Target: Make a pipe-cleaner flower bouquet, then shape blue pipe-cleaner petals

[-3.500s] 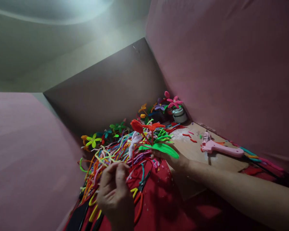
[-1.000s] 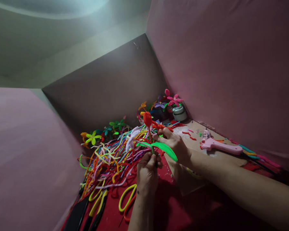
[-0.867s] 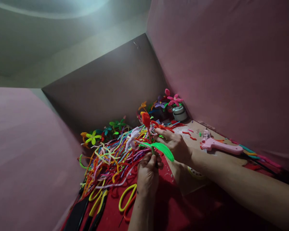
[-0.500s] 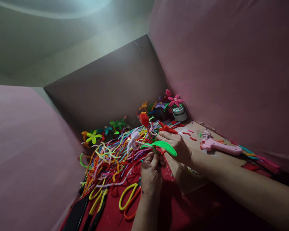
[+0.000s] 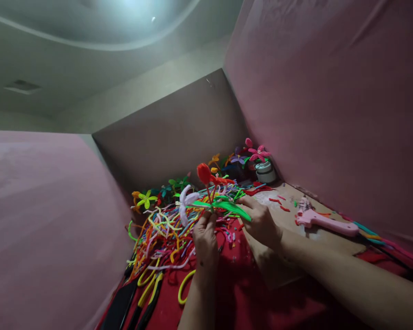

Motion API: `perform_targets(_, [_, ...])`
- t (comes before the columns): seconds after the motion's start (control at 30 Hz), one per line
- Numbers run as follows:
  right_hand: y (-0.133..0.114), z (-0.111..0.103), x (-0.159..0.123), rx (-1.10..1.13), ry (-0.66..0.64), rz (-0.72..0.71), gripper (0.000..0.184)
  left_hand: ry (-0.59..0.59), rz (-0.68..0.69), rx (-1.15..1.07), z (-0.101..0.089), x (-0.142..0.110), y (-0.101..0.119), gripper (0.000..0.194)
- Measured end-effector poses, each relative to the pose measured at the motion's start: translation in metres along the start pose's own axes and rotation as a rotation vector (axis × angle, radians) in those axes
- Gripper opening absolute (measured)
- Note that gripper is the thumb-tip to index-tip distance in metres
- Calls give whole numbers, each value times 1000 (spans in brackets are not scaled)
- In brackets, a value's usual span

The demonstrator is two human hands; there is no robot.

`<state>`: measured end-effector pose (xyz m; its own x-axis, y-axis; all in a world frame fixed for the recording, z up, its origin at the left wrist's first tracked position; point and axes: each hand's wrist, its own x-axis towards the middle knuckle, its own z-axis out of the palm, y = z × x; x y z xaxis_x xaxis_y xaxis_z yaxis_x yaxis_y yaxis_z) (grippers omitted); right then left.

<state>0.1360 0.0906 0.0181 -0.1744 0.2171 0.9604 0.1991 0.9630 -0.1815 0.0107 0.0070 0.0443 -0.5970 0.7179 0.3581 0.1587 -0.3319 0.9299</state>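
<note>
- Above a heap of pipe cleaners (image 5: 165,229), the left hand (image 5: 205,240) is pinching a red pipe-cleaner flower (image 5: 204,173) by its stem.
- The right hand (image 5: 261,222) is gripping its green leaf (image 5: 234,209).

one head-worn view looks forward and slightly down from close above the person's own forearms, tilted high enough that ceiling fills the top. it faces a corner of pink walls, with the left hand (image 5: 205,238) and right hand (image 5: 262,222) near the centre and the red work surface (image 5: 234,298) at the bottom edge.
</note>
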Motion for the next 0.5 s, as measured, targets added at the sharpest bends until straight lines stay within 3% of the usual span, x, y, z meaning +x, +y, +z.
perform_targets(0.1, [2,1,2,157,-7,155,19,14,-4,25,-4,6,2,25])
perform_targets(0.33, [2,-13,21,328,116,420,16,-14,30,149,-13,11,-7,13])
perform_targets(0.5, [-21,-23,44,494,0,533,16,-12,52,108,-10,9,-11,12])
